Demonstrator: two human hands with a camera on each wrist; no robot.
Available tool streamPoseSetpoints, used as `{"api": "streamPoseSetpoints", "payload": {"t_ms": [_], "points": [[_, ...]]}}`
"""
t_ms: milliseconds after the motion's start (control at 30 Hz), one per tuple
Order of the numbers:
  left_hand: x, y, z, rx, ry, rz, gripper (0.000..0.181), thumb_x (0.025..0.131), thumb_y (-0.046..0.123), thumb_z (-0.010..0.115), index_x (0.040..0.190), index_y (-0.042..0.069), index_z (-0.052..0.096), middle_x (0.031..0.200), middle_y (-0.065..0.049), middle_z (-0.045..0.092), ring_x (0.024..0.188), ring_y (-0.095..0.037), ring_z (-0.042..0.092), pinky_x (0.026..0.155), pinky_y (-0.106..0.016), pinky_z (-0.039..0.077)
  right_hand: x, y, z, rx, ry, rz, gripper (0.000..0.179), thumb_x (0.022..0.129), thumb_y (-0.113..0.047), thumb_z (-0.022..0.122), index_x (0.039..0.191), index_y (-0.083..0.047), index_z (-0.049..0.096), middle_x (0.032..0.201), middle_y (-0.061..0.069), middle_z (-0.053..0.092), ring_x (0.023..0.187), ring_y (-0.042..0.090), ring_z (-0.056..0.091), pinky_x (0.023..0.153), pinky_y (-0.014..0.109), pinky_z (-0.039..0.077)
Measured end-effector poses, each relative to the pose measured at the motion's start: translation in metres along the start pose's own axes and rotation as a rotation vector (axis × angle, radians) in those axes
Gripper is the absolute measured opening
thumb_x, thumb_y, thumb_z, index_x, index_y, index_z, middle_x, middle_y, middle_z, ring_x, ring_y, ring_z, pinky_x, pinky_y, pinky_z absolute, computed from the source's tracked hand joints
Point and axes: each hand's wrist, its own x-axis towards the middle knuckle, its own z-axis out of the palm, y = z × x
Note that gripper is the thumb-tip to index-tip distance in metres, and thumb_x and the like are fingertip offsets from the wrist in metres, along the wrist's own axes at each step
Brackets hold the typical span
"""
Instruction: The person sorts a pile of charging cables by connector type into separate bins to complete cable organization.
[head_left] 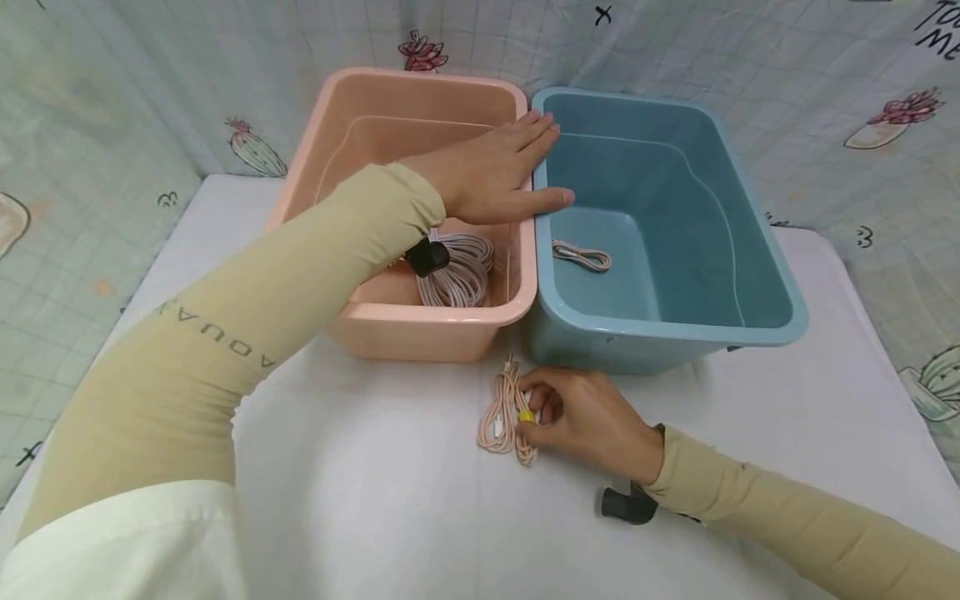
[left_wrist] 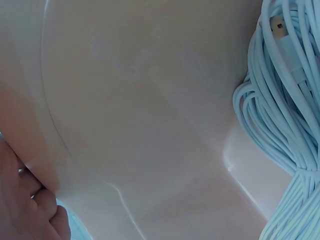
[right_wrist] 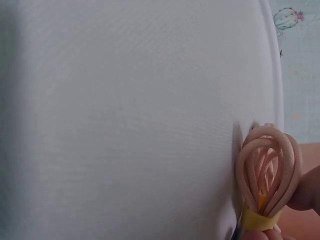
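Observation:
My left hand [head_left: 498,171] rests across the touching rims of a peach bin [head_left: 412,315] and a blue bin [head_left: 675,332], fingers stretched out and thumb over the blue side. Below the bins, my right hand [head_left: 588,412] pinches a coiled pink charging cable [head_left: 506,417] by its yellow tie [head_left: 527,416]. The right wrist view shows the loops of this cable [right_wrist: 267,170] upright at the fingertips. A large bundle of pale cable [head_left: 461,271] lies in the peach bin, partly hidden by my left arm; a USB plug [left_wrist: 278,26] shows among its coils.
Inside the blue bin lies a small coiled cable [head_left: 583,255]. Both bins stand side by side on a white-covered table [head_left: 390,500], against a patterned curtain [head_left: 645,50]. A black wrist camera mount [head_left: 628,505] hangs under my right wrist.

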Motion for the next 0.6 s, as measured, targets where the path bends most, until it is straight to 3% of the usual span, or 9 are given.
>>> {"api": "streamPoseSetpoints", "payload": {"t_ms": [300,600], "points": [[0.000,0.001,-0.001,0.004,0.001,0.008,0.091,0.095,0.069,0.023,0.156,0.009,-0.007,0.165,-0.006,-0.012,0.155,-0.021,-0.012,0.131,-0.037,-0.001,-0.002,-0.001,-0.008,-0.017,-0.044,0.022,0.045,0.067,-0.011,0.078,0.111,-0.008,0.069,0.082,-0.008,0.064,0.064,-0.001,0.057,0.059,0.013,0.048],[0.000,0.000,0.000,-0.005,0.007,0.007,0.091,0.095,0.068,0.024,0.156,0.009,-0.006,0.165,-0.006,-0.011,0.155,-0.021,-0.012,0.131,-0.036,-0.001,-0.004,0.003,-0.012,-0.041,-0.062,0.018,0.046,0.065,-0.020,0.088,0.107,-0.009,0.072,0.079,-0.007,0.065,0.061,-0.007,0.056,0.060,0.013,0.048]]}}
